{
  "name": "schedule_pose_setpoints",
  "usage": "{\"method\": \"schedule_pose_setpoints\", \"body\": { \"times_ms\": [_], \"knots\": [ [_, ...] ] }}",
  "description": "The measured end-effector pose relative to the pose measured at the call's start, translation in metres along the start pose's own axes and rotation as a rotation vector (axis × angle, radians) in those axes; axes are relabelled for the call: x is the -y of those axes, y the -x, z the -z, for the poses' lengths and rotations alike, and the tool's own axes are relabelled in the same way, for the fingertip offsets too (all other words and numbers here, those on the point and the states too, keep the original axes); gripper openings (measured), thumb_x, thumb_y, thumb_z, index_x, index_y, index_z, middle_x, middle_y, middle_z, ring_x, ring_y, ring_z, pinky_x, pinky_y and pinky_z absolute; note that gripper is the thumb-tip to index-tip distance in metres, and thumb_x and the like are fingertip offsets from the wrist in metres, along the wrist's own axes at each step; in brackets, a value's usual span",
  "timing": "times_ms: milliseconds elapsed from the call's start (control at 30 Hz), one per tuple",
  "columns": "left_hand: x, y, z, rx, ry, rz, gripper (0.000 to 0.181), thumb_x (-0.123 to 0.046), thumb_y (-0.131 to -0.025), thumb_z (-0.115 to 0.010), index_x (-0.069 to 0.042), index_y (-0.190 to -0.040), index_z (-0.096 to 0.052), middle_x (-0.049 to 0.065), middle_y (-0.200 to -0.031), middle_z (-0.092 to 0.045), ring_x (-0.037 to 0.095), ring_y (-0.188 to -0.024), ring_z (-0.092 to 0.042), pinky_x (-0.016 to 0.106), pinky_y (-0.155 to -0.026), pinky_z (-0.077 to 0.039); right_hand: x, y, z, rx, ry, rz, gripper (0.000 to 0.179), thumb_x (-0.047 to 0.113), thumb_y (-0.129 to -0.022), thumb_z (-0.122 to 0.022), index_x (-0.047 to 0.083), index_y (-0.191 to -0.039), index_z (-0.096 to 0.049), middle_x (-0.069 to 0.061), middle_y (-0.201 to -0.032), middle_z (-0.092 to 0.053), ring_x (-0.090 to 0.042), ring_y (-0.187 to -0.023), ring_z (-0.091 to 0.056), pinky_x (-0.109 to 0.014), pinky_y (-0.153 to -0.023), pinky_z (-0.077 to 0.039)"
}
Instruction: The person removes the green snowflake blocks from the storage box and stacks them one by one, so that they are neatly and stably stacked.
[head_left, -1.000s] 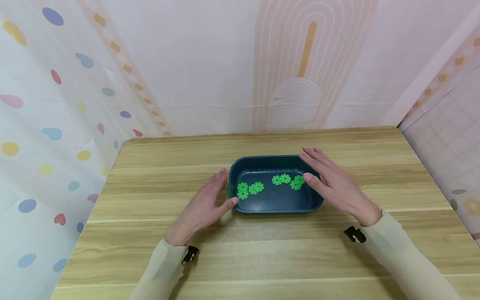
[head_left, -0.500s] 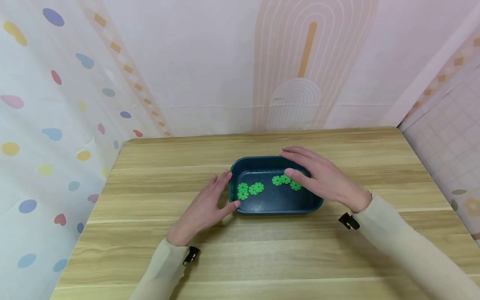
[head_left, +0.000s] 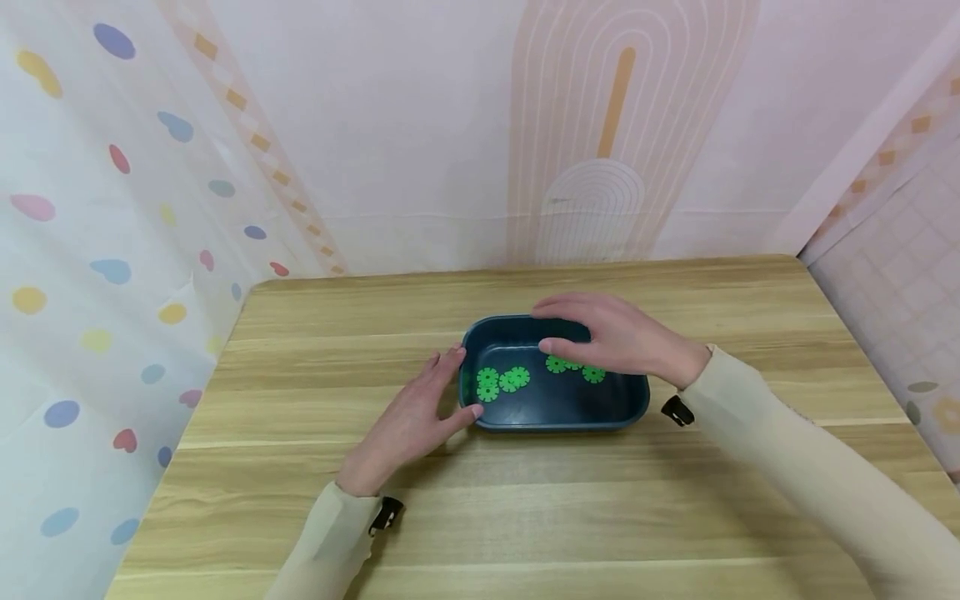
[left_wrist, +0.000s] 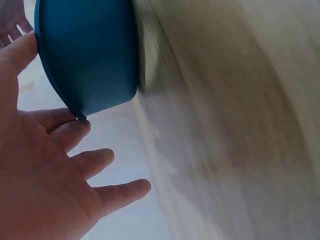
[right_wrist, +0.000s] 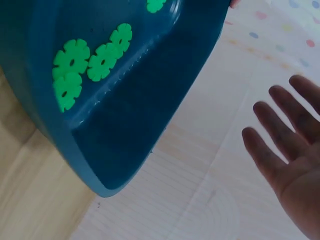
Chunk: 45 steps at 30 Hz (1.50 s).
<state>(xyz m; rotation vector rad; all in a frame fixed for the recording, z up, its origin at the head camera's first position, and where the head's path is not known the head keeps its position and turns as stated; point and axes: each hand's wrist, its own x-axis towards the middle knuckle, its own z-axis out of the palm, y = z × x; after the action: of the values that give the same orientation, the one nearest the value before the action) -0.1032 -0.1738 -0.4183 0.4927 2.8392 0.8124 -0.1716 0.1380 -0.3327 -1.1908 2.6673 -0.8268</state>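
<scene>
A dark blue-green plastic tub (head_left: 558, 412) rests on the wooden table, holding several green notched discs shaped like snowflakes. One cluster of discs (head_left: 488, 390) lies at the tub's left; other discs (head_left: 593, 374) lie toward the right, partly covered by the right hand in the head view. At the tub's left end is my left hand (head_left: 408, 425), fingers spread, thumb and index finger touching the rim in the left wrist view. My right hand (head_left: 611, 332) hovers above the tub's right half with its fingers extended. In the right wrist view, its palm (right_wrist: 300, 175) holds nothing.
The wooden table (head_left: 525, 517) extends around the tub on all sides. Behind it hangs a pale patterned cloth (head_left: 397, 133), continuing down the left and right sides. Each beige sleeve has a black clip (head_left: 678, 411) at the wrist.
My right hand has moved left across the tub from its right end, covering part of the right-hand discs. My left hand stays by the left rim, nearly still. The tub has not visibly moved.
</scene>
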Motion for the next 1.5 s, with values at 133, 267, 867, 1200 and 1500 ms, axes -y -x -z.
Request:
{"method": "schedule_pose_setpoints", "body": {
  "times_ms": [133,267,867,1200,1500],
  "knots": [
    [-0.001,-0.001,0.001,-0.002,0.002,-0.009,0.088,-0.051,-0.098,-0.069,-0.013,-0.165,-0.027,0.007,-0.17,-0.026,0.04,-0.156,-0.019,0.064,-0.118,-0.03,-0.004,-0.009,0.001,0.043,-0.009,0.028,0.047,0.04,-0.102,-0.066,0.013,-0.141,-0.065,-0.008,-0.147,-0.059,-0.028,-0.137,-0.054,-0.053,-0.113,-0.043],
    [-0.003,-0.002,0.003,0.003,-0.004,-0.021,0.088,-0.051,-0.098,-0.069,-0.011,-0.165,-0.028,0.007,-0.17,-0.025,0.04,-0.156,-0.018,0.063,-0.119,-0.028,-0.009,-0.017,-0.001,0.08,-0.024,0.042,0.047,0.039,-0.101,-0.068,0.014,-0.14,-0.066,-0.006,-0.146,-0.061,-0.027,-0.136,-0.055,-0.052,-0.114,-0.043],
    [-0.003,-0.004,0.002,0.038,0.015,0.005,0.09,-0.05,-0.099,-0.068,-0.011,-0.166,-0.022,0.008,-0.172,-0.021,0.035,-0.158,-0.016,0.061,-0.12,-0.027,-0.023,-0.047,-0.025,0.246,-0.127,0.032,0.041,0.032,-0.098,-0.075,0.012,-0.133,-0.071,-0.003,-0.132,-0.069,-0.023,-0.12,-0.063,-0.045,-0.106,-0.051],
    [-0.005,-0.004,-0.001,0.028,0.023,-0.021,0.089,-0.05,-0.099,-0.067,-0.008,-0.165,-0.025,0.009,-0.171,-0.023,0.035,-0.157,-0.018,0.06,-0.121,-0.029,-0.037,-0.059,-0.039,0.316,-0.119,0.03,0.041,0.026,-0.097,-0.076,0.005,-0.132,-0.07,-0.005,-0.128,-0.071,-0.018,-0.113,-0.066,-0.04,-0.101,-0.054],
    [-0.009,-0.006,-0.004,0.023,0.023,-0.019,0.088,-0.05,-0.099,-0.067,-0.008,-0.165,-0.026,0.008,-0.171,-0.024,0.034,-0.157,-0.019,0.058,-0.121,-0.028,-0.048,-0.06,-0.052,0.405,-0.107,-0.033,0.042,0.019,-0.094,-0.078,0.006,-0.133,-0.069,-0.005,-0.129,-0.069,-0.018,-0.114,-0.065,-0.035,-0.098,-0.055]
  ]
}}
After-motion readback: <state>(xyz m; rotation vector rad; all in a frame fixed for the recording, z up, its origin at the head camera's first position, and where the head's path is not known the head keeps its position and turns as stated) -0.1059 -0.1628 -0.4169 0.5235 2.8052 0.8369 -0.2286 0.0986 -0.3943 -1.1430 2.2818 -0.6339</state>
